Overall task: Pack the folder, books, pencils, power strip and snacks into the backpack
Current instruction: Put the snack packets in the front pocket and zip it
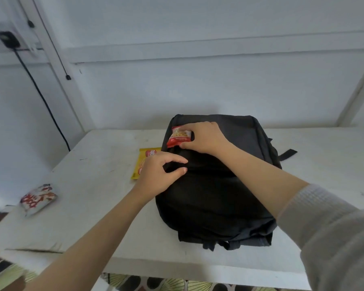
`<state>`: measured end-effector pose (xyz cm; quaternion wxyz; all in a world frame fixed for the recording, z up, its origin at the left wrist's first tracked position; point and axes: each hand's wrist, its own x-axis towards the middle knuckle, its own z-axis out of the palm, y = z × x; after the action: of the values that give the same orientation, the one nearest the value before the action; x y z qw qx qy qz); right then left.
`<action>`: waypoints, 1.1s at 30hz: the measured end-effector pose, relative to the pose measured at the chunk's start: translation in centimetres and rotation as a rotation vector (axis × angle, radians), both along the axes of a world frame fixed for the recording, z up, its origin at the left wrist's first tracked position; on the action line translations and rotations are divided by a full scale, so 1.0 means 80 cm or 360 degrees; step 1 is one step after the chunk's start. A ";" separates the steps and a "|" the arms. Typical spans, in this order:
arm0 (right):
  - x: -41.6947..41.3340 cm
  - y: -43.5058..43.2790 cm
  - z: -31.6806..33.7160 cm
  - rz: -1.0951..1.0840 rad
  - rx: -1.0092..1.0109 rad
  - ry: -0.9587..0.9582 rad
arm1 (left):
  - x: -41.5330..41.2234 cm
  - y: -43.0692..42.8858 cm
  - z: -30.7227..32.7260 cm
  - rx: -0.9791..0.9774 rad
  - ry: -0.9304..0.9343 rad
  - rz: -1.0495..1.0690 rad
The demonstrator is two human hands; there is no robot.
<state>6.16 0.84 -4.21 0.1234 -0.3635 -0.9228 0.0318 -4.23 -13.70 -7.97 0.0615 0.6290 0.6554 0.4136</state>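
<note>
One red snack [180, 136] in right hand [206, 137]; left hand [160, 174] pinching backpack [214, 196]

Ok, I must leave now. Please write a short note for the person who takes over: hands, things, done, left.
Hands: the left hand pinches the front fabric of the backpack, seemingly at a pocket opening; the right hand holds the red snack packet above that spot.
Things: the yellow snack packet lies on the table beside the backpack; the white-and-red snack packet lies farther left.
Done: folder, books, pencils and power strip are not visible, perhaps packed.
Left: pack three snacks.
</note>
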 end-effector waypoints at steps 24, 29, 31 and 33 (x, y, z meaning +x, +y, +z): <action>0.144 -0.136 -0.028 0.0103 0.0060 0.0525 | 0.004 0.049 0.054 0.0432 -0.0203 0.0144; 0.115 -0.132 -0.029 -0.0230 0.0121 0.0518 | 0.006 0.042 0.053 0.0479 -0.0225 0.0154; 0.105 -0.128 -0.033 -0.0204 0.0138 0.0490 | 0.006 0.040 0.053 0.0469 -0.0203 0.0156; 0.097 -0.126 -0.036 -0.0169 0.0053 0.0505 | 0.004 0.039 0.053 0.0464 -0.0167 0.0162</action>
<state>13.95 -9.24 -7.12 0.2751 -0.4000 -0.8717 0.0668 -3.88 -10.59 -3.71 -0.0172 0.5747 0.6154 0.5392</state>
